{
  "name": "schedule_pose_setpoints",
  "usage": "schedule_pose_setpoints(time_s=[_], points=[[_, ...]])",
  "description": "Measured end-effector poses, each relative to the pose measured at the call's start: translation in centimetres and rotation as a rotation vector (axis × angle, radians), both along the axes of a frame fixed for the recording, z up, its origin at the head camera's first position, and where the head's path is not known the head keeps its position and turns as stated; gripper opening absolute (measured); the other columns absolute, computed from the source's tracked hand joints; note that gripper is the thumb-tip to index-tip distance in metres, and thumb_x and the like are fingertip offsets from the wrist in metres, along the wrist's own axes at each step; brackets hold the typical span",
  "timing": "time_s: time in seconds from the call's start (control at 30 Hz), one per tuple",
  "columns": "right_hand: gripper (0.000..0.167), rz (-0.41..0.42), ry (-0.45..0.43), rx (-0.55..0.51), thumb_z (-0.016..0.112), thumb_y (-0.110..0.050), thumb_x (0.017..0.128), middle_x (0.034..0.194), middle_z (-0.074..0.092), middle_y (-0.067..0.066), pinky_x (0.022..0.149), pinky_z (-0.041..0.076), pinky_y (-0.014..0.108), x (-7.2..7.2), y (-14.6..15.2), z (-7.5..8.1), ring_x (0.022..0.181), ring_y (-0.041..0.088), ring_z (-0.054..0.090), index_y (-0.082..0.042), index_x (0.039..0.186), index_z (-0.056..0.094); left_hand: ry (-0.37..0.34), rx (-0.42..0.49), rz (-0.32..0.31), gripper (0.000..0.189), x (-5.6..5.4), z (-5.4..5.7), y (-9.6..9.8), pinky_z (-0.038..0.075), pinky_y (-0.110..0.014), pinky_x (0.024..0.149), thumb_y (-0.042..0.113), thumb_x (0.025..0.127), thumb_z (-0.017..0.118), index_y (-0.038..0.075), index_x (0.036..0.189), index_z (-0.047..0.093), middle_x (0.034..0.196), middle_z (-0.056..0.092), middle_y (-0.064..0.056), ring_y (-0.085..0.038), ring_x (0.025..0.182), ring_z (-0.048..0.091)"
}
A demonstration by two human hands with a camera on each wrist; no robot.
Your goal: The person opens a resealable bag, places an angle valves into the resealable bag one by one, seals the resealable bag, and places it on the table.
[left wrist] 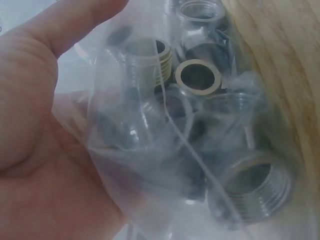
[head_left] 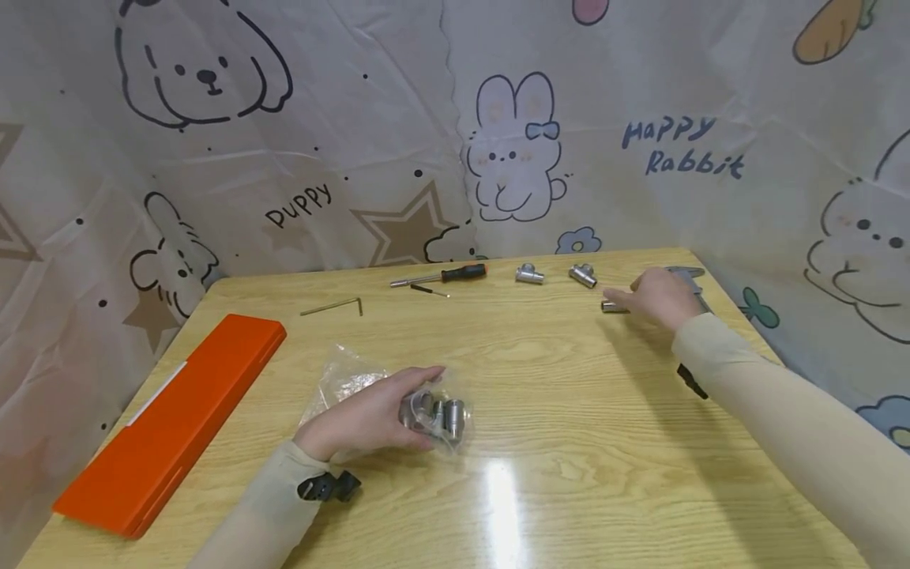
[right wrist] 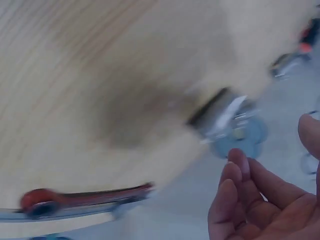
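Observation:
My left hand (head_left: 373, 415) holds a clear plastic bag (head_left: 455, 387) on the table, thumb and fingers around its side. Metal threaded pipe fittings (left wrist: 252, 185) fill the bag, blurred through the plastic. At the back right, my right hand (head_left: 661, 299) is over the table beside a metal pipe fitting (head_left: 613, 307). In the right wrist view its fingers (right wrist: 230, 200) are loosely bent, with a gap to the thumb, and a blurred fitting (right wrist: 220, 115) lies beyond them. A grey caliper (head_left: 686, 273) is partly hidden behind this hand.
Two tee fittings, one at the back middle (head_left: 529, 274) and another to its right (head_left: 583, 275), lie near the far edge. Left of them are a black-handled screwdriver (head_left: 462, 273), a small screwdriver (head_left: 430, 291) and a hex key (head_left: 330, 307). An orange case (head_left: 185, 419) lies at left.

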State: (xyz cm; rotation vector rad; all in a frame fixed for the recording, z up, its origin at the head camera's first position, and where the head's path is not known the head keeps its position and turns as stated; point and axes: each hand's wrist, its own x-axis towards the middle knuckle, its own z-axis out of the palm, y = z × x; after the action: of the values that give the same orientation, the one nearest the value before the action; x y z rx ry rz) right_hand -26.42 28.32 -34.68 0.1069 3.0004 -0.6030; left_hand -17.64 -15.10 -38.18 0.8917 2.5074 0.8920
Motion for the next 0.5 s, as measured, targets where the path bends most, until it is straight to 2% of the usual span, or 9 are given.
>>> schedule_pose_setpoints(time_s=[0.07,0.17,0.27,0.4,0.5], points=[[0.072,-0.031,-0.003,0.030,0.056,-0.063,0.091,0.103,0.064,0.031,0.076,0.050,0.055,-0.5,0.8,-0.8,0.089,0.042,0.058,0.008,0.094,0.067,0.000,0.005,0.002,0.103,0.1,0.0,-0.1,0.035,-0.043,0.112,0.040,0.073,0.088,0.017,0.156,0.031,0.155,0.038,-0.002,-0.022,0.137,0.039],[0.081,-0.061,-0.021,0.056,0.056,-0.069,0.088,0.098,0.060,0.032,0.072,0.050,0.053,-1.0,1.3,-1.7,0.084,0.041,0.056,0.011,0.093,0.061,0.004,0.008,-0.002,0.103,0.2,0.0,-0.2,0.035,-0.043,0.112,0.040,0.073,0.088,0.016,0.156,0.032,0.154,0.039,-0.002,-0.022,0.137,0.039],[0.086,-0.078,-0.035,0.076,0.059,-0.072,0.084,0.102,0.061,0.034,0.069,0.052,0.052,-1.3,1.2,-2.3,0.084,0.041,0.059,0.012,0.097,0.060,0.004,0.006,-0.004,0.102,0.2,0.2,-0.2,0.035,-0.043,0.112,0.040,0.074,0.087,0.016,0.156,0.032,0.154,0.039,-0.003,-0.022,0.138,0.038],[0.072,-0.101,-0.045,0.115,0.065,-0.067,0.082,0.092,0.063,0.026,0.059,0.051,0.044,-2.0,0.8,-2.8,0.076,0.034,0.057,0.005,0.083,0.062,-0.011,0.006,-0.009,0.101,0.2,0.4,-0.1,0.035,-0.043,0.112,0.039,0.075,0.087,0.016,0.156,0.031,0.155,0.038,-0.002,-0.023,0.139,0.036],[0.067,-0.118,-0.047,0.153,0.067,-0.062,0.084,0.093,0.063,0.025,0.057,0.051,0.044,-2.5,0.3,-3.0,0.078,0.035,0.058,0.005,0.087,0.063,-0.022,0.010,-0.012,0.101,0.2,0.4,-0.1,0.036,-0.043,0.112,0.037,0.075,0.087,0.015,0.156,0.030,0.155,0.037,-0.002,-0.023,0.140,0.035]])
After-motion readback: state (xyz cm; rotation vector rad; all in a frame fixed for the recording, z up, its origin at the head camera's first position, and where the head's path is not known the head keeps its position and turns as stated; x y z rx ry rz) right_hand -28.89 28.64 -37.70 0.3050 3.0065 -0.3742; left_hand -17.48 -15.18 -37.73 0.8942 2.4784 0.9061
